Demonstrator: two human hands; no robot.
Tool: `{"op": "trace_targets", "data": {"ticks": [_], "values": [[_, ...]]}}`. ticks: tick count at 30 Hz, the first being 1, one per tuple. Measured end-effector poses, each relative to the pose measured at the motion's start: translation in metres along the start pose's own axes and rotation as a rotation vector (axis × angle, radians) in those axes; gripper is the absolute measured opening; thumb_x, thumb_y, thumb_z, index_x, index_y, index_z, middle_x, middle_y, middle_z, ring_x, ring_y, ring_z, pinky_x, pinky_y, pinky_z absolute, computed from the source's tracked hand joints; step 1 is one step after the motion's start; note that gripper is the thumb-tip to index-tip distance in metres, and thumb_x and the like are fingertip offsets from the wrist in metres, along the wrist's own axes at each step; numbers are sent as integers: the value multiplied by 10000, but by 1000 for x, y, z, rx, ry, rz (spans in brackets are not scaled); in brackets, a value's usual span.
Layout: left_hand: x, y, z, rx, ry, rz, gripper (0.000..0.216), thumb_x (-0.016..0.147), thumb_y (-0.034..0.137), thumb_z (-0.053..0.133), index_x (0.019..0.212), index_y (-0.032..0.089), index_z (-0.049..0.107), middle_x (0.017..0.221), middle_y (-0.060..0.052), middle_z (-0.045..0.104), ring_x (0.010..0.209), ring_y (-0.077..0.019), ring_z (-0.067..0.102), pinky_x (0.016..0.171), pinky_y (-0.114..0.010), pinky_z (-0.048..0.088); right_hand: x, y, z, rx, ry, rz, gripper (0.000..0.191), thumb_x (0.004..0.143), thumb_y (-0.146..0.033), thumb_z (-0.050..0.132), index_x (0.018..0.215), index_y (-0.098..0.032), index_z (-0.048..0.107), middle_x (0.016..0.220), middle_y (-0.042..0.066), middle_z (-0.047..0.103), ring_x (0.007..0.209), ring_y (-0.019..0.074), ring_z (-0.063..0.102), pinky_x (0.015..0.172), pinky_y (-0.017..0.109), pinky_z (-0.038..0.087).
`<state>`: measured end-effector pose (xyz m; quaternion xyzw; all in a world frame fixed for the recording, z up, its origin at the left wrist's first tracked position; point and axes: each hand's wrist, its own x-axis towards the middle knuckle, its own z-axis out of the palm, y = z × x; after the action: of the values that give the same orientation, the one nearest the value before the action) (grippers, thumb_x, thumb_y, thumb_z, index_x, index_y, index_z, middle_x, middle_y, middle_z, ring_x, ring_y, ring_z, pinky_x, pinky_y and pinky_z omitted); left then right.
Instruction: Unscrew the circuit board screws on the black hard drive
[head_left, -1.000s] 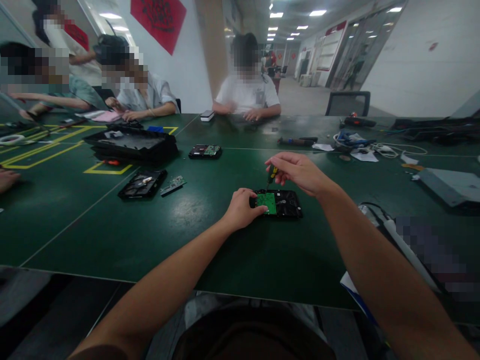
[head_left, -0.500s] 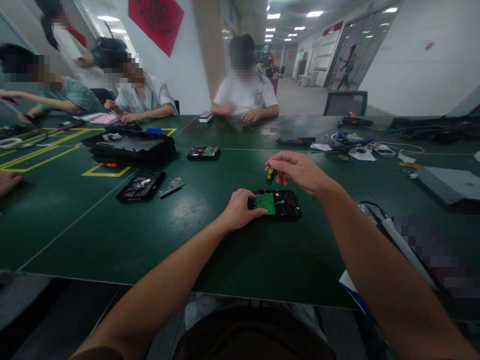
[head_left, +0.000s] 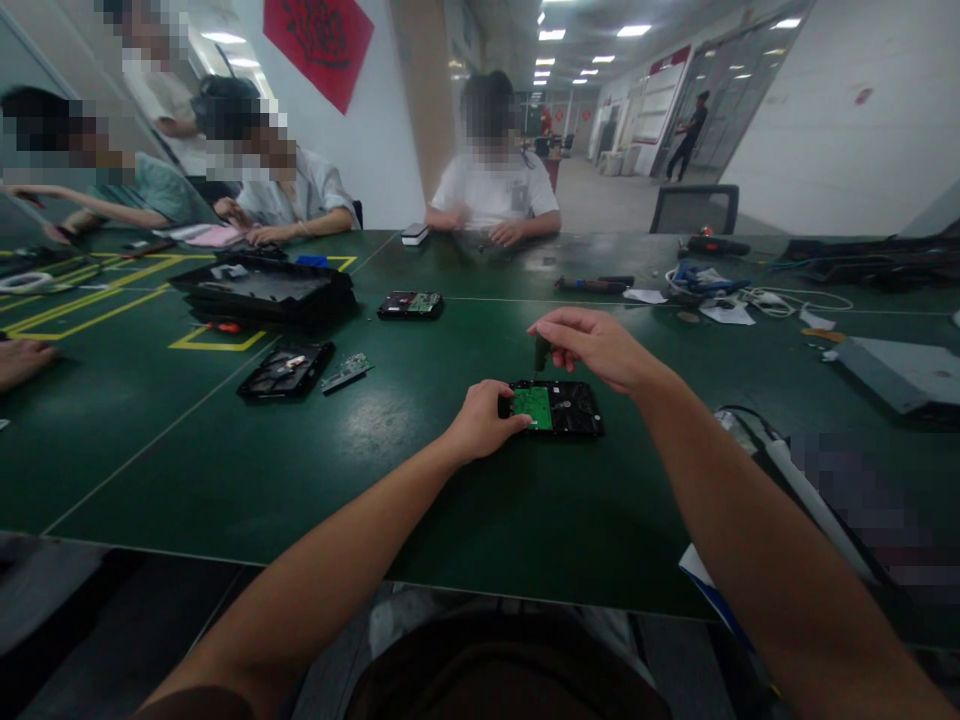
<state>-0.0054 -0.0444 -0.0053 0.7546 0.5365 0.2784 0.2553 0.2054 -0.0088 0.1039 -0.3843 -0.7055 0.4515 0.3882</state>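
Note:
A black hard drive [head_left: 577, 408] lies flat on the green table, its green circuit board [head_left: 532, 407] facing up on the left half. My left hand [head_left: 484, 420] grips the drive's left end, thumb at the near edge and fingers at the far edge. Above the drive's far edge, my right hand [head_left: 581, 342] is closed around the handle of a screwdriver [head_left: 541, 352], held upright with its tip pointing down at the board's far edge. Whether the tip touches a screw is too small to tell.
Left of the drive lie a loose circuit board [head_left: 347, 373], an opened black drive case [head_left: 286, 371] and stacked black trays [head_left: 262, 287]. Another hard drive [head_left: 410, 304] sits farther back. At right are a grey metal box [head_left: 896, 372] and cables [head_left: 787, 300]. Several people sit across the table.
The screwdriver's handle has turned, its yellow part now out of sight. Both my hands keep their places at the drive. In the background, a walking person has shifted slightly.

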Motion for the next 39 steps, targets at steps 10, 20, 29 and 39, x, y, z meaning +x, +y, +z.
{"op": "trace_targets", "data": {"ticks": [10, 20, 29, 39], "values": [[1, -1, 1, 16, 9, 18, 457, 804, 421, 794, 1160, 193, 620, 1264, -113, 617, 1233, -297, 546, 1081, -449, 455, 0, -1, 4, 134, -43, 67, 207, 943, -396, 648, 1008, -204, 691, 932, 59, 732, 628, 120, 642, 527, 242, 525], [1, -2, 0, 14, 3, 24, 469, 810, 440, 782, 1171, 191, 616, 1271, -121, 611, 1233, -307, 541, 1074, -464, 464, 1, 1, 6, 82, -18, 57, 265, 898, -443, 716, 941, -196, 632, 967, 73, 746, 592, 108, 641, 448, 219, 458], [2, -5, 2, 17, -5, 29, 489, 810, 448, 780, 1184, 184, 609, 1273, -121, 606, 1237, -301, 539, 1081, -464, 456, 1, -1, 4, 116, -67, 66, 202, 943, -387, 638, 1019, -212, 706, 865, 44, 697, 627, 132, 645, 487, 240, 491], [1, -1, 1, 10, -2, 8, 484, 814, 445, 781, 1186, 184, 614, 1284, -127, 605, 1246, -306, 536, 1087, -459, 454, 1, 1, 6, 37, -12, 11, 253, 925, -447, 675, 1041, -223, 702, 868, 22, 687, 608, 101, 592, 473, 218, 436]]}}
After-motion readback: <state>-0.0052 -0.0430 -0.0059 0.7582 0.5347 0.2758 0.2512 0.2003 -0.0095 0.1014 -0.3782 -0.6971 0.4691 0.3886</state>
